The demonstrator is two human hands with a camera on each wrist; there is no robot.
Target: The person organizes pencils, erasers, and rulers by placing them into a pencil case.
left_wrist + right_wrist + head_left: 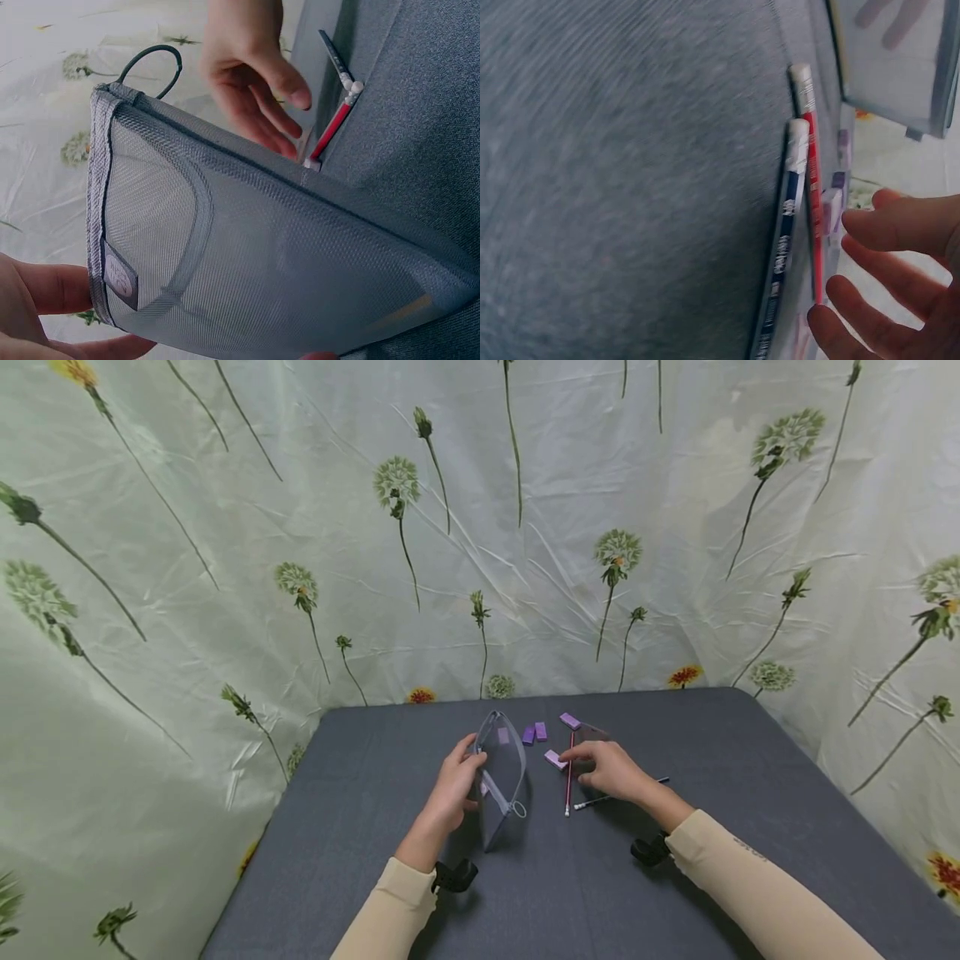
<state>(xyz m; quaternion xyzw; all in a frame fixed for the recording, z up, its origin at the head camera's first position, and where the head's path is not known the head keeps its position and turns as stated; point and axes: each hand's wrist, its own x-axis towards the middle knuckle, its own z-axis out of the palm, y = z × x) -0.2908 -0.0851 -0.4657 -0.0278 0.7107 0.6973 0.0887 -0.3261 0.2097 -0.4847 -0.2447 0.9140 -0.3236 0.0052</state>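
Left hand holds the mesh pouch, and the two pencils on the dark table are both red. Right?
Not quite: only one is a red pencil; the other is a dark blue pencil, as the right wrist view shows. The left hand does hold the mesh pouch, and both pencils lie on the dark table.

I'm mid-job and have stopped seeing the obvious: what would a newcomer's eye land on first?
Probably the grey mesh zip pouch, held up by the left hand near the middle of the dark tabletop. Next, the red pencil and dark blue pencil, lying near the right hand, with small purple blocks around. Behind everything hangs a pale dandelion-print sheet.
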